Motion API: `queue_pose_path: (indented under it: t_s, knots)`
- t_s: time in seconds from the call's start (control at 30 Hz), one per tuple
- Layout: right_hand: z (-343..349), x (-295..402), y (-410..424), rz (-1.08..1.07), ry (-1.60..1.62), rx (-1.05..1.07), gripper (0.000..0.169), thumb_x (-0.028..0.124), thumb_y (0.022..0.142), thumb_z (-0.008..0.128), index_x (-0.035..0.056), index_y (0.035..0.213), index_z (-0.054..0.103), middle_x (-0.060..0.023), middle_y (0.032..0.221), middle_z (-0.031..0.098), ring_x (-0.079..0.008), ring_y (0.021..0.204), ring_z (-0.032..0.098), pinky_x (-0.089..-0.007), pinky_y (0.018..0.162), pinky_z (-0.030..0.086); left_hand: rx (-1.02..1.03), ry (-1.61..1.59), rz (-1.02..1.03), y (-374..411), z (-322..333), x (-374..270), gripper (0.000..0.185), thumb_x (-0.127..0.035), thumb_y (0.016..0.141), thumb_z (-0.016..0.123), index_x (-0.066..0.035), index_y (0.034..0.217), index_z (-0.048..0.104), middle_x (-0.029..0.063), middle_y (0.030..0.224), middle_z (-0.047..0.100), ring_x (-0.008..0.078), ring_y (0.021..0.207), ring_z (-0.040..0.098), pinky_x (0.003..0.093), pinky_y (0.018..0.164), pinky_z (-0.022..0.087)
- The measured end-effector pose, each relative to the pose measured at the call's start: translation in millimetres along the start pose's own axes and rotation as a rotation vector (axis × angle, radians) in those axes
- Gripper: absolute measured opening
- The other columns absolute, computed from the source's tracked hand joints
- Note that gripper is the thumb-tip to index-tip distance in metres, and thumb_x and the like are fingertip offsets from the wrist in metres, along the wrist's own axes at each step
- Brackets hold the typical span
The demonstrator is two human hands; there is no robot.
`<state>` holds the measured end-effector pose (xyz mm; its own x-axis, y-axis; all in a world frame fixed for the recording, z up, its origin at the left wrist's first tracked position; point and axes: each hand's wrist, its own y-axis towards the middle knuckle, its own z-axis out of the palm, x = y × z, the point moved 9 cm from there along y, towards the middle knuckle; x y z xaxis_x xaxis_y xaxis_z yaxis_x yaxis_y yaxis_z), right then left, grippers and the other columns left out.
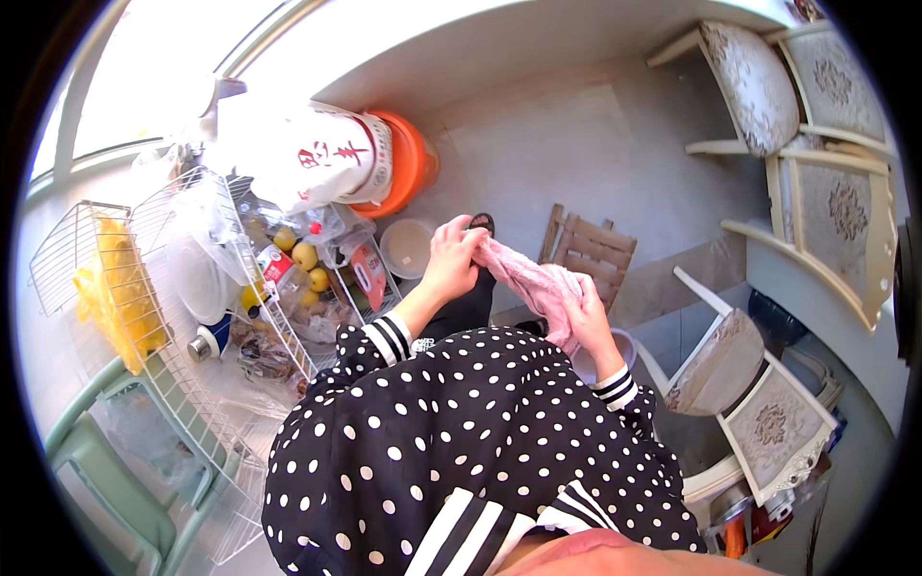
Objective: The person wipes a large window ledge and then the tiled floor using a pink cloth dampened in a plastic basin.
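Note:
A pink cloth [522, 273] is stretched and bunched between my two hands in front of my body. My left hand [455, 258] grips its upper left end. At its lower right end, my right hand [589, 313] is closed around the folds. Part of a round, pale basin [625, 348] shows beneath my right wrist. Past my left hand, a whitish round tub [407, 248] stands on the floor.
A wire rack [277, 324] with fruit and plastic bags is at left, near a green plastic chair [122, 471]. Behind are an orange bucket [418, 165] and white sack [338, 155]. A slatted wooden stool [594, 252] and upholstered chairs [720, 360] stand at right.

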<state>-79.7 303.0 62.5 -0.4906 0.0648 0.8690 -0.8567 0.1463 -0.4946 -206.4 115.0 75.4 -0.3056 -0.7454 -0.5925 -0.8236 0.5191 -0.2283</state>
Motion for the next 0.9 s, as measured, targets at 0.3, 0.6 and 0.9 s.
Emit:
queue_pose_path:
  t_s: [0.3,0.6,0.9]
  knots:
    - [106,146,77,-0.180,-0.312,0.229,0.022,0.017,0.093,0.042,0.0040,0.110,0.042,-0.0192,0.095,0.059,-0.0273,0.088,0.060,-0.0346,0.076,0.045,0.400,-1.408,-0.313,25,-17,2,0.049,-0.027,0.088,0.056,-0.003,0.127,0.039,0.0062,0.117,0.051,0.0120,0.106,0.047,0.0264,0.088,0.039]
    - [41,248,161,-0.378,-0.502,-0.084,0.018,0.014,0.090,0.048,0.0020,0.103,0.046,-0.0161,0.083,0.063,-0.0231,0.074,0.062,-0.0305,0.065,0.047,0.063,-1.647,-0.334,90,-103,37,0.027,-0.021,0.087,0.054,-0.002,0.107,0.056,0.0078,0.100,0.058,0.0119,0.087,0.056,0.0285,0.074,0.048]
    - [65,245,275,-0.141,-0.390,0.416,0.019,0.009,0.090,0.046,0.0012,0.108,0.048,-0.0096,0.093,0.065,-0.0150,0.080,0.061,-0.0263,0.073,0.048,-0.683,-1.646,-0.480,153,-227,202,0.041,-0.034,0.091,0.045,0.000,0.112,0.050,0.0112,0.103,0.058,0.0197,0.090,0.059,0.0352,0.077,0.049]
